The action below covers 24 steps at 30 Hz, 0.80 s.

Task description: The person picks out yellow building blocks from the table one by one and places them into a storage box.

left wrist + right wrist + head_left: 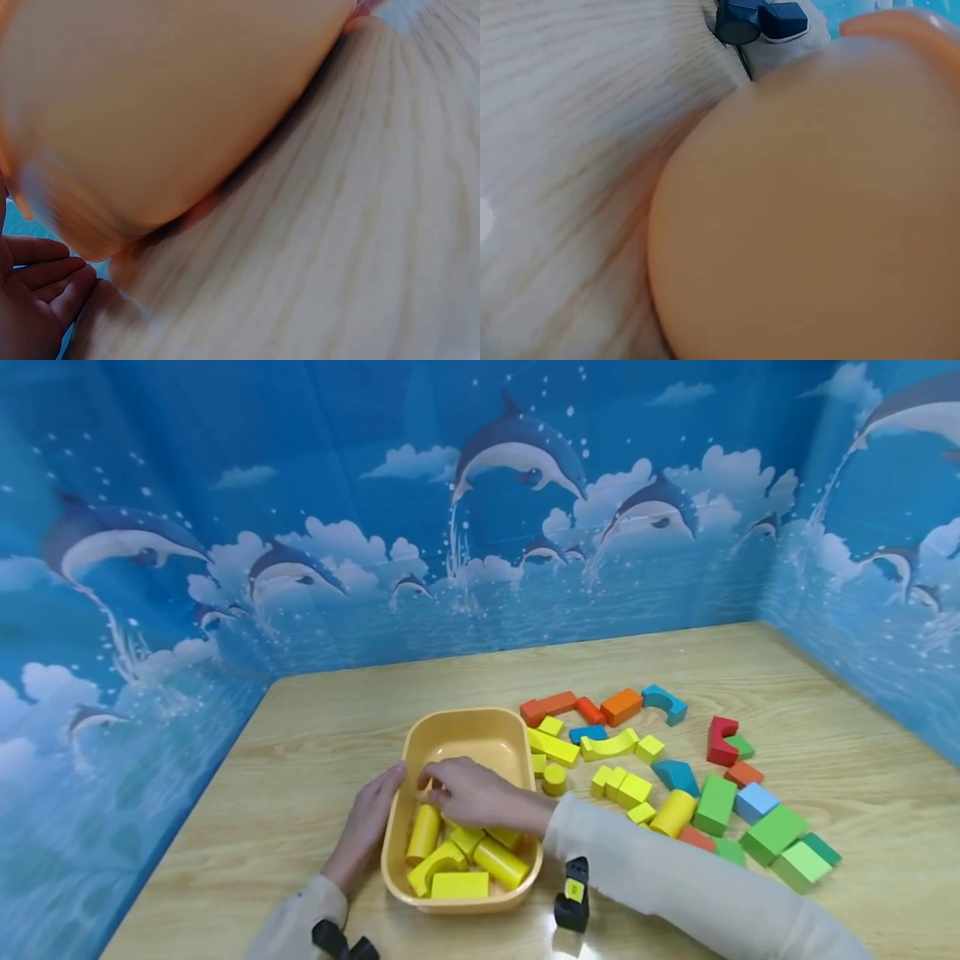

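With the left hand [371, 812] resting nearly straight-fingered against the tub [474, 732], the right hand [474, 790], fingers bent, any hold impossible to tell, should move gently above the yellow blocks [461, 885] inside

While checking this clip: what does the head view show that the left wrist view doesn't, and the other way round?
Only the head view: the right hand reaching into the bin, the yellow blocks inside, the loose coloured blocks to its right, and the dolphins on the backdrop.

Only the left wrist view: a close-up of the bin's outer wall, filling much of the picture.

Both: the left hand at the bin, the wood-grain table, and some blue backdrop.
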### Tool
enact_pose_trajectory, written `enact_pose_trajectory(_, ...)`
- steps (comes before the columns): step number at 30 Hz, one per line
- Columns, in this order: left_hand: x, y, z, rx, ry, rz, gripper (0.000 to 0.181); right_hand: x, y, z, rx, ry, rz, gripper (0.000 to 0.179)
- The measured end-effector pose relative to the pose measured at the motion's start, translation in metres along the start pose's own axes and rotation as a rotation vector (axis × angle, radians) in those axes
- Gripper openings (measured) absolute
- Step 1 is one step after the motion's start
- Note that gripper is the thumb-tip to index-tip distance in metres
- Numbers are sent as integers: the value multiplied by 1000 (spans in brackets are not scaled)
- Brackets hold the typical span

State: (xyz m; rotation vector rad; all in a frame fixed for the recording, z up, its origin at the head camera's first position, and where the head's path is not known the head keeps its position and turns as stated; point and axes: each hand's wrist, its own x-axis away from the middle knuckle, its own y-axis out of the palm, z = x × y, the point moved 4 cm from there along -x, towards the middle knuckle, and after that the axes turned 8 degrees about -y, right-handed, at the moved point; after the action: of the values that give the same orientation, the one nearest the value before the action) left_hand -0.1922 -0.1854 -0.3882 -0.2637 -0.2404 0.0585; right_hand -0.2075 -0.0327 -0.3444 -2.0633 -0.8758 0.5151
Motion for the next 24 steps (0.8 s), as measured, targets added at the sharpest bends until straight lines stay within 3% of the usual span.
enact_pose_trajectory(6,0,1,0,6,-9,-13,63,5,-4,6,116,67,-5,25)
enact_pose_trajectory(16,-1,1,-1,35,-16,-19,63,6,-1,6,45,-15,-21,21)
enact_pose_trajectory(24,-2,-1,0,-10,10,2,59,8,-1,5,60,-1,-41,18)
